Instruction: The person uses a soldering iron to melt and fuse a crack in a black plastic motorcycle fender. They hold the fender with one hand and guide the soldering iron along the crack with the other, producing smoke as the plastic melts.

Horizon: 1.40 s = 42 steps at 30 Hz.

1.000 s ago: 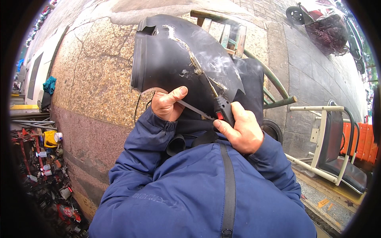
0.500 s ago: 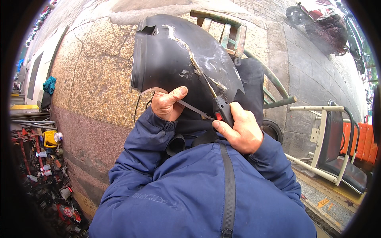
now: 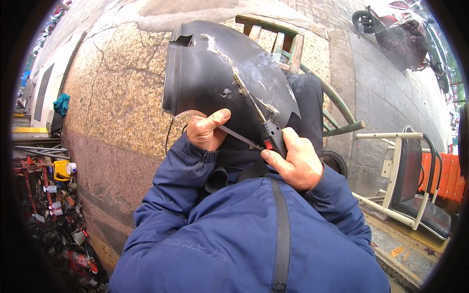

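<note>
A large curved black plastic panel (image 3: 200, 68) lies across my lap, with a rough pale seam running diagonally over it. My right hand (image 3: 299, 161) grips a soldering iron (image 3: 274, 137) by its black handle with a red switch. The iron's metal shaft reaches up to the seam, and its tip meets the panel there. Thin smoke drifts over the panel's right part. My left hand (image 3: 207, 130) is closed at the panel's near edge, pinching a thin pale plastic strip (image 3: 234, 135) that stretches toward the iron's handle.
Beyond my lap stands a green wooden stool or chair (image 3: 288, 46). A metal-framed chair with a black seat (image 3: 408, 171) is at the right, near orange barriers (image 3: 444, 178). Tools and parts (image 3: 53, 210) crowd the left side. A parked scooter (image 3: 400, 39) stands far right.
The panel has shifted very slightly. Smoke over its right part looks a little different; both hands keep nearly the same place and grip.
</note>
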Tool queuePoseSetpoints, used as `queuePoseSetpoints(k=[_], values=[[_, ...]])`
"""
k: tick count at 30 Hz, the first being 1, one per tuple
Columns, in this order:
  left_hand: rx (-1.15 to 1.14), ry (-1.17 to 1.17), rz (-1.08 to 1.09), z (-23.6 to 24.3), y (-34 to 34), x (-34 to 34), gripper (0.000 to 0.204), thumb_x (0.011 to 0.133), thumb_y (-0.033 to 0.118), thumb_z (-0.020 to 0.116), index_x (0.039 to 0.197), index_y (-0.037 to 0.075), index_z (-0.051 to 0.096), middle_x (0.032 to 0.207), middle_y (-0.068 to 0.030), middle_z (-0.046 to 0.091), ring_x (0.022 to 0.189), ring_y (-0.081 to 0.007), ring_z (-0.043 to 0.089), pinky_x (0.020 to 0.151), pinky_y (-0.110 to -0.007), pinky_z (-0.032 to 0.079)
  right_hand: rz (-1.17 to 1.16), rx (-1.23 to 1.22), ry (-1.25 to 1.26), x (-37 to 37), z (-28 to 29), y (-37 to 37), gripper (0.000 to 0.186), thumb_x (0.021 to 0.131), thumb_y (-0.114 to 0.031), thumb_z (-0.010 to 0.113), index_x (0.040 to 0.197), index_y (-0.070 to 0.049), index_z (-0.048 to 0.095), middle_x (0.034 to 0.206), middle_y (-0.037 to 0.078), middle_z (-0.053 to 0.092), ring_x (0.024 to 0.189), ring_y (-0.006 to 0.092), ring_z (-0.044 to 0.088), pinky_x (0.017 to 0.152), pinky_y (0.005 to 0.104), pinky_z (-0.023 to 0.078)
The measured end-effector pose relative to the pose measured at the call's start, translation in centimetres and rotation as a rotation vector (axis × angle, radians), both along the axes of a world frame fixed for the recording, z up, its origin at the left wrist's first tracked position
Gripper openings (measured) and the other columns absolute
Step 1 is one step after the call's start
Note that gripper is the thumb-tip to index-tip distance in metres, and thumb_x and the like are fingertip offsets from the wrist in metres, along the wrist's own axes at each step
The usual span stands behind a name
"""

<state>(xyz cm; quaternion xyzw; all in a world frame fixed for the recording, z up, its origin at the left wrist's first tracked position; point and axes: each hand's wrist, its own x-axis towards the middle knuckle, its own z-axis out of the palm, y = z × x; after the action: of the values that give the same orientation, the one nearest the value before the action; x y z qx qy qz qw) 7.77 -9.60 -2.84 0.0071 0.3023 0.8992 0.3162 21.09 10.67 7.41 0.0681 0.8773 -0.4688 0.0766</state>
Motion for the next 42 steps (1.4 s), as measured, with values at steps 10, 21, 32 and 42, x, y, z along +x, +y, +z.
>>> queuePoseSetpoints(k=[10, 21, 32, 42], values=[[0.041, 0.056, -0.054, -0.8, -0.7, -0.3, 0.04, 0.094, -0.001, 0.067, 0.134, 0.002, 0.061, 0.127, -0.0154, 0.069, 0.12, -0.0309, 0.067, 0.109, -0.049, 0.051, -0.04, -0.028, 0.08, -0.5, 0.0, 0.3, 0.038, 0.092, -0.025, 0.077, 0.099, 0.004, 0.053, 0.074, 0.027, 0.066, 0.07, 0.0456, 0.068, 0.063, 0.0465, 0.052], [0.217, -0.059, -0.097, -1.6, -1.8, -0.6, 0.036, 0.099, 0.005, 0.061, 0.135, 0.0, 0.061, 0.132, -0.0159, 0.068, 0.126, -0.0321, 0.064, 0.114, -0.052, 0.047, 0.003, 0.05, 0.004, -1.9, 0.9, 0.9, 0.042, 0.093, -0.031, 0.078, 0.101, 0.002, 0.053, 0.08, 0.025, 0.063, 0.071, 0.0403, 0.061, 0.07, 0.0441, 0.05], [0.359, -0.089, -0.087, -2.9, -1.9, -0.7, 0.031, 0.1, 0.008, 0.063, 0.129, -0.002, 0.066, 0.131, -0.0158, 0.07, 0.124, -0.0311, 0.066, 0.112, -0.05, 0.05, 0.07, 0.032, -0.016, -1.2, 1.7, 0.5, 0.041, 0.093, -0.029, 0.077, 0.106, 0.002, 0.055, 0.08, 0.023, 0.063, 0.069, 0.0336, 0.059, 0.07, 0.0421, 0.05], [0.03, 0.026, -0.168, 2.5, -2.8, -7.7, 0.05, 0.093, 0.004, 0.065, 0.142, -0.002, 0.055, 0.133, -0.0196, 0.067, 0.121, -0.0336, 0.067, 0.11, -0.051, 0.051, 0.116, 0.053, 0.101, -1.8, 1.0, 1.4, 0.039, 0.092, -0.026, 0.078, 0.103, 0.0, 0.05, 0.069, 0.025, 0.059, 0.063, 0.0465, 0.061, 0.059, 0.049, 0.046]])
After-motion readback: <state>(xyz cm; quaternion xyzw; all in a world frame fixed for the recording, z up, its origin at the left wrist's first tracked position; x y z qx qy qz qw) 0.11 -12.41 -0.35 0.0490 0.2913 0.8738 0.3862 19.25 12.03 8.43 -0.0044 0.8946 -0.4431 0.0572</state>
